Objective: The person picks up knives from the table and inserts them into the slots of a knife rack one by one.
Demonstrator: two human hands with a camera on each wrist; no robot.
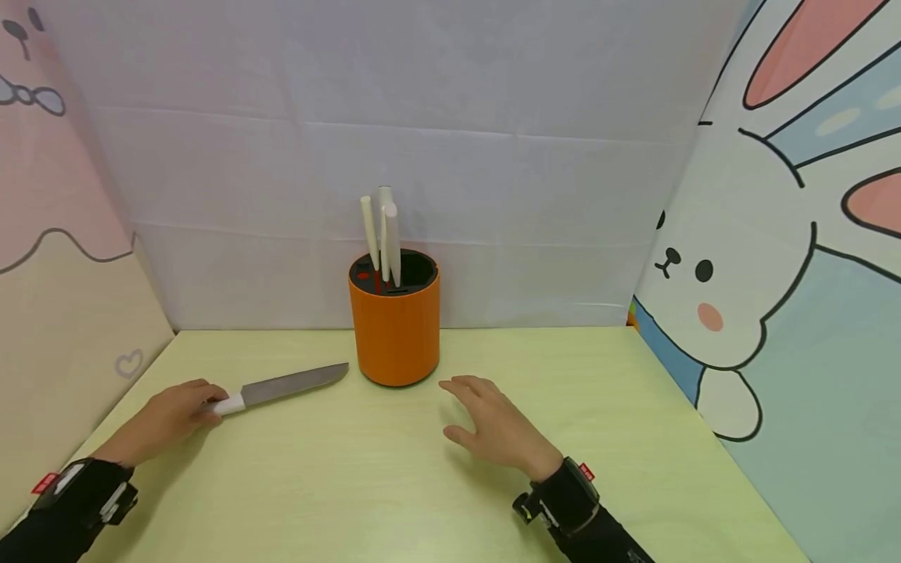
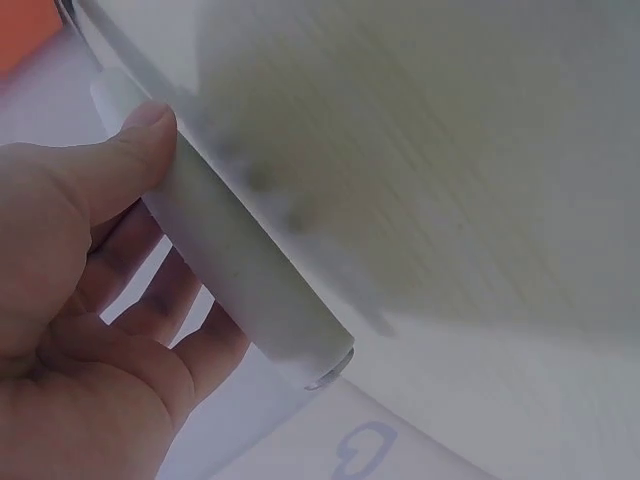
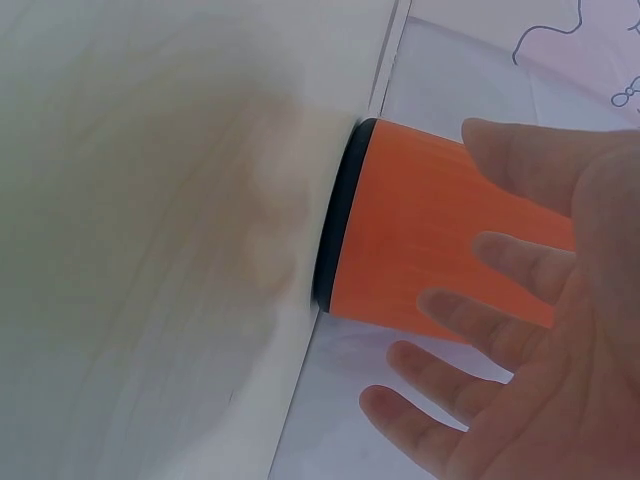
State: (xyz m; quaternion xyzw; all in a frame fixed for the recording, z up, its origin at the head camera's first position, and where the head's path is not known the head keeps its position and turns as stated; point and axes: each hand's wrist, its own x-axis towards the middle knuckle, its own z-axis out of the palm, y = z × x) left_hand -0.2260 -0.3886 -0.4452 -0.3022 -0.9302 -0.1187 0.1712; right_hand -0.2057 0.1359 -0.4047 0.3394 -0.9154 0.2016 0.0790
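Observation:
A kitchen knife (image 1: pixel 294 384) with a white handle and a broad grey blade is at the left of the table, its tip toward the orange knife block. My left hand (image 1: pixel 184 409) grips it by the handle (image 2: pixel 235 250), thumb on one side and fingers curled round the other in the left wrist view. The round orange knife block (image 1: pixel 396 336) stands at the back middle, with several white handles (image 1: pixel 384 234) rising from its black top. In front of it and to the right, my right hand (image 1: pixel 496 426) hovers with spread fingers (image 3: pixel 470 320), holding nothing.
The pale yellow-green table (image 1: pixel 338 485) ends at a white cloth backdrop (image 1: pixel 246 172). A pink and cream panel (image 1: pixel 63 313) borders the left side. On the right is a panel with a cartoon rabbit (image 1: pixel 732 297).

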